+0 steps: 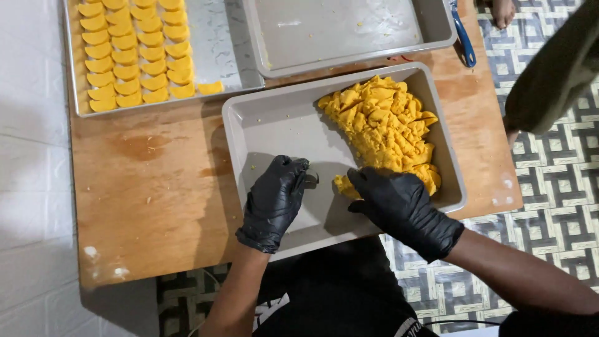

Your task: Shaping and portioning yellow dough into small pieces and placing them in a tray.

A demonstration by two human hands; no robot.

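Both my hands wear black gloves and reach into a grey tray (262,118) on a low wooden board. A heap of crumbly yellow dough (384,125) fills the tray's right side. My right hand (399,206) rests at the heap's near edge, its fingers on a small lump of dough (343,185). My left hand (274,196) is curled around a small dark metal tool (311,179) that shows at its fingertips, just left of that lump.
A metal baking sheet (218,50) at the back left holds several rows of yellow crescent pieces (134,53). Another grey tray (349,28) stands at the back. A blue-handled tool (464,43) lies beside it. Another person's limb (552,75) reaches in at the right over a patterned mat.
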